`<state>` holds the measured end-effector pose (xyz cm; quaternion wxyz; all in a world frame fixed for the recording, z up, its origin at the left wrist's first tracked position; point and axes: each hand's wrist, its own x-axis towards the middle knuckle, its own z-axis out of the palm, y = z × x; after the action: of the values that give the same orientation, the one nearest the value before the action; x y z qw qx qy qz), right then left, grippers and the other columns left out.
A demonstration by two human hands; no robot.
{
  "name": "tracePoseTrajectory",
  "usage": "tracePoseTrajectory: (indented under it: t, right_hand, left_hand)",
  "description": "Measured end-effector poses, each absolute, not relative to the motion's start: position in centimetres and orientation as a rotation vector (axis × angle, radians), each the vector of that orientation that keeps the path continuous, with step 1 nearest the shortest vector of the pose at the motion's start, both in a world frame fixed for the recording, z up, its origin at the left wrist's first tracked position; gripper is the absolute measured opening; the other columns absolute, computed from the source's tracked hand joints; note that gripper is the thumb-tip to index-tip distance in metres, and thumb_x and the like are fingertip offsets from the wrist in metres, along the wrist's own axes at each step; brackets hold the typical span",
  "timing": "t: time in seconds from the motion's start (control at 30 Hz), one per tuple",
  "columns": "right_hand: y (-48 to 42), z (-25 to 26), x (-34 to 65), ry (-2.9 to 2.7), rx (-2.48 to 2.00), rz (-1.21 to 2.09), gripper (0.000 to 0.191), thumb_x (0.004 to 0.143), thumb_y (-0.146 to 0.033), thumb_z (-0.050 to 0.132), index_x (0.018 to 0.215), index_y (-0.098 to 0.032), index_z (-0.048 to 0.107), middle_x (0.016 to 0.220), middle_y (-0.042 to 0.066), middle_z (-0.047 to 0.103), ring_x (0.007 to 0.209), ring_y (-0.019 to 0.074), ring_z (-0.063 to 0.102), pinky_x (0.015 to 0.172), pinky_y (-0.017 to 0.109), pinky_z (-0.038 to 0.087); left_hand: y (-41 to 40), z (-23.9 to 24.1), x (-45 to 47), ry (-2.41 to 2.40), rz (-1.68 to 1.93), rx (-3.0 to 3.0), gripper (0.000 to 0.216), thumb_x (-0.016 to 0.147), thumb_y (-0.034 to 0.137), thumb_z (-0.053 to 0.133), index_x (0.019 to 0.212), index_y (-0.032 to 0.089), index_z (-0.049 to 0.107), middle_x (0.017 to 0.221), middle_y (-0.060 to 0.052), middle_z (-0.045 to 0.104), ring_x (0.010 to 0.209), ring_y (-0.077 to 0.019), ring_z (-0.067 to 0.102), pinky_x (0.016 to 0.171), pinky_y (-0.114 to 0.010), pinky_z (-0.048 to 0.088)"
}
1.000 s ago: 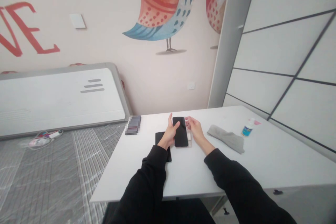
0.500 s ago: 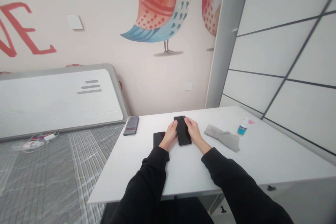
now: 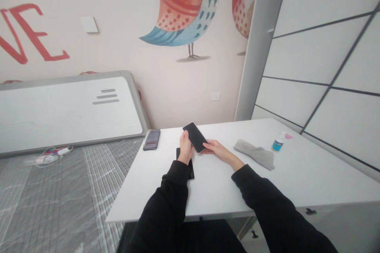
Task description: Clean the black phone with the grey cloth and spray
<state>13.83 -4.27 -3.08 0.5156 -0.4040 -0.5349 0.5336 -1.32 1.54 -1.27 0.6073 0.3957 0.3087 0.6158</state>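
A slim black phone (image 3: 195, 137) with a dark, blank screen and a pale edge is held up tilted, well left of the grey cloth (image 3: 253, 153). The left hand (image 3: 185, 147) grips its side; the right hand (image 3: 216, 150), nearer the cloth, touches its lower corner, perhaps pinching it

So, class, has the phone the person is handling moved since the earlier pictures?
Yes. The phone has risen off the table and turned, its far end now nearer the blurred box.

You've got two phones at mid-frame: one lifted phone (image 3: 195, 137), one flat phone (image 3: 192, 170). Right of them, one grey cloth (image 3: 253, 154) and one small bottle (image 3: 278, 142).
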Motion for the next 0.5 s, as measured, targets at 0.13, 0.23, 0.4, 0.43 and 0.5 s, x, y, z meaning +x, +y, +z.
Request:
tracePoseTrajectory:
  t: [0.13,0.23,0.4,0.43,0.5]
  right_hand:
    - [-4.51,-3.16,13.76,-1.241,-0.959,1.333,0.048,0.077,-0.056,0.080,0.099,-0.014,0.075,0.095,0.014,0.079,0.086,0.0276,0.078,0.088,0.044,0.061]
    - [-4.40,-3.33,13.89,-1.206,-0.964,1.324,0.047,0.078,-0.055,0.080,0.100,-0.014,0.074,0.094,0.015,0.079,0.083,0.0268,0.078,0.086,0.042,0.062]
    - [-4.28,-3.49,13.91,-1.161,-0.969,1.288,0.046,0.079,-0.054,0.079,0.102,-0.015,0.072,0.093,0.013,0.079,0.082,0.0250,0.078,0.084,0.040,0.063]
    - [-4.36,-3.44,13.82,-1.154,-0.965,1.287,0.046,0.080,-0.054,0.078,0.104,-0.016,0.072,0.097,0.012,0.079,0.085,0.0243,0.078,0.085,0.039,0.062]
    - [-4.64,-3.23,13.55,-1.146,-0.955,1.303,0.047,0.082,-0.055,0.076,0.111,-0.019,0.068,0.107,0.011,0.077,0.092,0.0234,0.077,0.087,0.037,0.061]
  left_hand:
    - [1.68,-1.15,-1.63,0.680,1.372,0.857,0.025,0.081,0.031,0.074,0.098,0.019,0.060,0.087,0.000,0.068,0.078,-0.0135,0.064,0.078,-0.028,0.052]
    - [1.37,-1.11,-1.57,0.665,1.332,0.838,0.030,0.079,0.025,0.075,0.104,0.021,0.059,0.092,-0.001,0.069,0.078,-0.0131,0.065,0.076,-0.027,0.053]
    - [0.92,-0.91,-1.43,0.648,1.316,0.831,0.034,0.080,0.027,0.076,0.108,0.024,0.058,0.096,-0.001,0.068,0.078,-0.0123,0.065,0.072,-0.025,0.053]
    - [0.86,-0.86,-1.42,0.644,1.321,0.829,0.034,0.080,0.028,0.076,0.108,0.024,0.057,0.096,0.000,0.068,0.079,-0.0121,0.065,0.073,-0.024,0.053]
    - [0.75,-0.77,-1.41,0.639,1.334,0.826,0.033,0.081,0.029,0.076,0.108,0.025,0.056,0.097,0.000,0.067,0.082,-0.0121,0.065,0.075,-0.024,0.053]
